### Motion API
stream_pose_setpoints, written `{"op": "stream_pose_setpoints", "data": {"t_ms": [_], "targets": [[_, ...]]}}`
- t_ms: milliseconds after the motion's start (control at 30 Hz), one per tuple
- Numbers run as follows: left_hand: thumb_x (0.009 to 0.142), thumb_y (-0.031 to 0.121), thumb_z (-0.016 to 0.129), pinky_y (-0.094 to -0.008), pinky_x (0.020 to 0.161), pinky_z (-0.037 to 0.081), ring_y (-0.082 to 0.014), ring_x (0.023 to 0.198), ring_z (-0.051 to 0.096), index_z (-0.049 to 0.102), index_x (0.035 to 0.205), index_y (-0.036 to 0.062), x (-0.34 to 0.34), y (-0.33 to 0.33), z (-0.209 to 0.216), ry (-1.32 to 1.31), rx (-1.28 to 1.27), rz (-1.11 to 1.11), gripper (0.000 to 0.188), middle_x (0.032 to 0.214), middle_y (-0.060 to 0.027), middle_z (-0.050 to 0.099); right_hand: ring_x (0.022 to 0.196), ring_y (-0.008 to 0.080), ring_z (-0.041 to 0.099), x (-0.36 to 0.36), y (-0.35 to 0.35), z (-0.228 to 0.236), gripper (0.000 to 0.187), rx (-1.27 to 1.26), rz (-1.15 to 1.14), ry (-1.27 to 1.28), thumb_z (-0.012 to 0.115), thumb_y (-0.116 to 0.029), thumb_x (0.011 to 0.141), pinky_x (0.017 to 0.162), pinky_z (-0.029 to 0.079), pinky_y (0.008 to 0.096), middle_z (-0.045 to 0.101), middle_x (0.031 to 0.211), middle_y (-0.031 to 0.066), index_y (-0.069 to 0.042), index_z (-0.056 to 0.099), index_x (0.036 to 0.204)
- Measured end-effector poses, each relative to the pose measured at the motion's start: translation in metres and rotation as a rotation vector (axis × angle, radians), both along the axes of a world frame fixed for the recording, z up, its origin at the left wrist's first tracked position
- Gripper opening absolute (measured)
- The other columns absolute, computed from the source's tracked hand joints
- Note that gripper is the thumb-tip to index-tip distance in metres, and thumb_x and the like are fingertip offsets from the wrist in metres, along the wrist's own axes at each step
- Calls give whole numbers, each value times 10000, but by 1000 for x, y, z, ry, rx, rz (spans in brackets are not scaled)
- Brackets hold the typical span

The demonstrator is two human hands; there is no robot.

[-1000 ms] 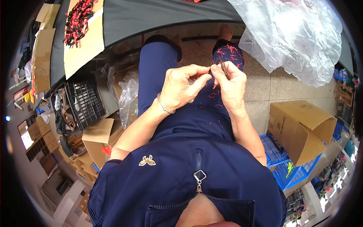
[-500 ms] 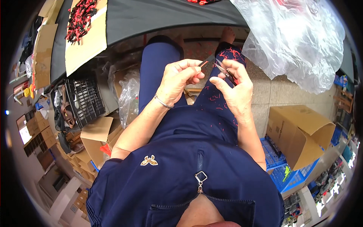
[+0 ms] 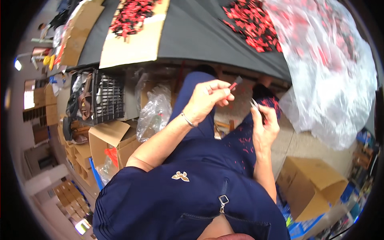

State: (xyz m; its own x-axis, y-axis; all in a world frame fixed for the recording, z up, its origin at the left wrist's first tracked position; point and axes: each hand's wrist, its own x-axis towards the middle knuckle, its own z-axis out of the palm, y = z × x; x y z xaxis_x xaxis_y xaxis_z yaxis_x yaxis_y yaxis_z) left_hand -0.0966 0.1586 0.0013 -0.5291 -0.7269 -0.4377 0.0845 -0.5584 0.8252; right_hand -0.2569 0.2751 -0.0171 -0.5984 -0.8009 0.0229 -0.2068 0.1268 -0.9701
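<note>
Over my lap, my left hand (image 3: 211, 98) pinches a small black-and-red strip (image 3: 236, 83) between thumb and fingertips. To its right, my right hand (image 3: 265, 130) is closed round a small pair of thread snips (image 3: 254, 104), whose pointed metal blades stick up past the fingers; the handles are mostly hidden. The blades and the strip are apart. Red thread scraps (image 3: 245, 142) lie scattered over my dark blue trouser legs. On the black-covered table ahead, a heap of red-and-black pieces (image 3: 256, 28) lies at the right, and another pile (image 3: 130, 20) rests on a cardboard sheet (image 3: 132, 54).
Clear plastic sheeting (image 3: 328, 96) hangs over the table's right edge. A black crate (image 3: 110, 96), a crumpled plastic bag (image 3: 154, 114) and an open carton (image 3: 108, 138) stand at my left. At my right is another carton (image 3: 304, 186) with a blue crate (image 3: 306, 228) beneath it.
The view has swung left and tilted up, showing more of the table and its heaps. My hands have drawn apart; the left now holds the strip up, away from the snips.
</note>
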Motion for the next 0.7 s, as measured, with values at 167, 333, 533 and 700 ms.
{"op": "stream_pose_setpoints", "data": {"t_ms": [167,333,533,700], "targets": [[857,119,615,-210,646,467,-74,655,570,631,966,26,59,-110,31,-152,-451,381,144,807,-55,660,784,56,562,-8,-1,-6,141,27,-14,-201,657,-30,851,718,452,188,626,870,35,10,582,963],[852,131,634,-250,847,470,-114,905,603,596,1175,-12,144,-236,40,-768,-1243,663,355,1078,-67,649,777,53,564,-10,-12,-4,136,4,-4,-211,653,-42,858,701,452,186,629,871,32,3,581,965],[821,116,631,-308,847,490,-203,979,628,677,1049,104,35,-200,35,-697,-1396,337,233,1015,-87,672,716,61,570,-7,-18,-12,110,53,-16,-257,620,-22,871,640,465,181,622,827,17,-3,587,974],[793,82,620,-353,846,477,-256,933,605,690,952,83,-34,-191,2,-723,-1686,22,173,964,-76,668,711,48,549,-5,-20,-9,130,56,33,-230,634,-14,859,619,448,174,618,819,14,2,585,978]]}}
